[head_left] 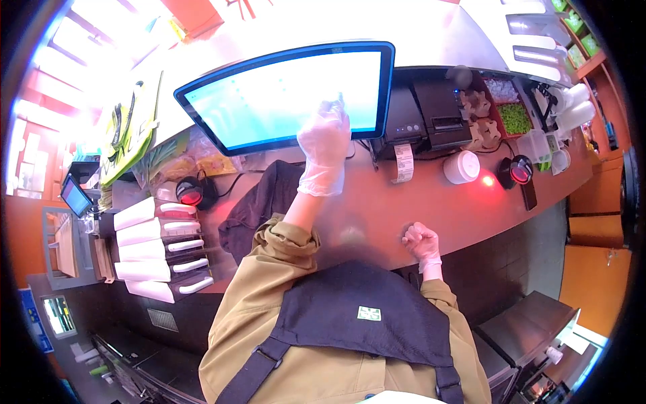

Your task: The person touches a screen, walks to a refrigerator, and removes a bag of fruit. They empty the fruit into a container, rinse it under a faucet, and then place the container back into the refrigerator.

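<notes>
Touchscreen (pixel 269 101), wide and black-framed, stands tilted on the far side of the counter (pixel 377 209), ahead of you and a little left of centre, its display lit pale blue and white, too washed out to read. Your left hand (pixel 324 145), in a thin translucent glove, is raised in front of its right half, one finger pointing up and the others folded. The fingertip overlaps the display; you cannot tell whether it touches. The palm faces away, so whether anything is tucked inside cannot be told.

Your right hand (pixel 422 243), also gloved, is curled into a loose fist near the counter's front edge, with nothing visible in its grip.

Just right of the touchscreen sit two black boxy machines; a printed paper slip (pixel 403 163) hangs from the nearer printer (pixel 401 131). Further right are a white round tub (pixel 461 167), brown cardboard cup carriers (pixel 481 133), a tray of something green (pixel 515 119) and a scanner (pixel 519 170) glowing red.

To your left, a dark cloth (pixel 256 205) lies below the touchscreen, beside a second red-lit scanner (pixel 190 192) and a row of white-handled holders (pixel 187 246). You wear tan sleeves (pixel 262 269) and a dark apron (pixel 370 289).
</notes>
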Tool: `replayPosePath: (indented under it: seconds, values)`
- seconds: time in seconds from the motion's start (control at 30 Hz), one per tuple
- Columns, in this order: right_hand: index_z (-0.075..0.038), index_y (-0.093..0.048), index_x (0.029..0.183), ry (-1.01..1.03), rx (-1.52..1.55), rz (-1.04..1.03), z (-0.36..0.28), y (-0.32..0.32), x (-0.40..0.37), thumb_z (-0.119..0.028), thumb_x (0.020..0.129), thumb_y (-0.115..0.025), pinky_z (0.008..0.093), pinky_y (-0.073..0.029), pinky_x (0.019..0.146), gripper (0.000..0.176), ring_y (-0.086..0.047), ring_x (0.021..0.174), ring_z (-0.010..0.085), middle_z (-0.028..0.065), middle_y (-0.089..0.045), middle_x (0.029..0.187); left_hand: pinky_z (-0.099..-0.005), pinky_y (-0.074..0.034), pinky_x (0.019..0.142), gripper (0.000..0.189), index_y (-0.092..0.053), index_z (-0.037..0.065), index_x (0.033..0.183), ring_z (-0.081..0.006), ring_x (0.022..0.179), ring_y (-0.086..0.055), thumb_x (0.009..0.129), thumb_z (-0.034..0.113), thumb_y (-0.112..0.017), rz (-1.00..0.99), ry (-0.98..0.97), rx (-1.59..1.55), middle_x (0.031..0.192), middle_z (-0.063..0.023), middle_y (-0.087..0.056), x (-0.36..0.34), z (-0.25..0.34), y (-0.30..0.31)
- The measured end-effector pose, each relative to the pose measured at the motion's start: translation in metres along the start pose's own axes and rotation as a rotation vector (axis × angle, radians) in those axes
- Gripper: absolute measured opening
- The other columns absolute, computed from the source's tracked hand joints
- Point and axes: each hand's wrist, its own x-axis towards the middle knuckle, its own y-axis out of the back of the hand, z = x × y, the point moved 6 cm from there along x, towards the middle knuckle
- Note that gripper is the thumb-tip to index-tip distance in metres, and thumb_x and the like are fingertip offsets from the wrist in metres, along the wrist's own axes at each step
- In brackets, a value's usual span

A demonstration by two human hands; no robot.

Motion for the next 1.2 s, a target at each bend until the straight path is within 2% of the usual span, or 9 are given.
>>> replayPosePath:
  seconds: [0.2,0.3,0.6,1.0,1.2]
  values:
    - [-0.010,-0.041,0.061,0.021,-0.029,-0.029,-0.001,-0.003,0.000,-0.022,0.077,-0.055,0.0329,-0.035,0.068,0.023,-0.038,0.063,0.0156,-0.0006,-0.035,0.061,-0.0299,-0.049,0.055,0.026,-0.068,0.010,0.100,-0.0209,0.063,-0.061,0.075,0.009,-0.063,-0.019,0.016,-0.114,0.085,-0.0023,-0.063,-0.019,-0.005,0.006]
    - [-0.010,-0.042,0.062,0.021,-0.034,-0.044,-0.001,-0.002,0.000,-0.022,0.077,-0.054,0.0330,-0.035,0.069,0.022,-0.038,0.063,0.0155,-0.0008,-0.035,0.061,-0.0292,-0.048,0.052,0.024,-0.068,0.010,0.099,-0.0211,0.061,-0.061,0.075,0.008,-0.063,-0.077,0.071,-0.084,0.084,-0.0022,-0.062,-0.034,-0.015,0.003]
    - [-0.010,-0.043,0.063,-0.003,0.050,-0.036,0.001,0.000,0.000,-0.020,0.076,-0.053,0.0329,-0.037,0.070,0.020,-0.038,0.062,0.0154,-0.0008,-0.036,0.060,-0.0304,-0.047,0.048,0.022,-0.068,0.010,0.098,-0.0224,0.058,-0.060,0.077,0.008,-0.062,-0.054,0.057,-0.056,0.082,-0.0019,-0.062,-0.053,-0.035,-0.007]
    - [-0.011,-0.044,0.064,0.025,0.042,0.038,0.000,0.000,-0.002,-0.020,0.075,-0.053,0.0330,-0.036,0.071,0.017,-0.037,0.059,0.0152,-0.0011,-0.034,0.059,-0.0325,-0.047,0.049,0.015,-0.068,0.011,0.093,-0.0247,0.058,-0.059,0.080,0.011,-0.061,-0.018,0.117,-0.009,0.082,-0.0029,-0.062,-0.055,-0.052,-0.005]
    - [-0.011,-0.044,0.065,0.024,0.069,0.083,0.002,0.004,-0.001,-0.019,0.074,-0.053,0.0335,-0.035,0.070,0.016,-0.037,0.058,0.0151,-0.0013,-0.033,0.059,-0.0328,-0.049,0.055,0.017,-0.068,0.008,0.096,-0.0261,0.065,-0.062,0.081,0.009,-0.060,0.007,0.218,-0.028,0.085,-0.0068,-0.063,-0.053,-0.079,0.000]
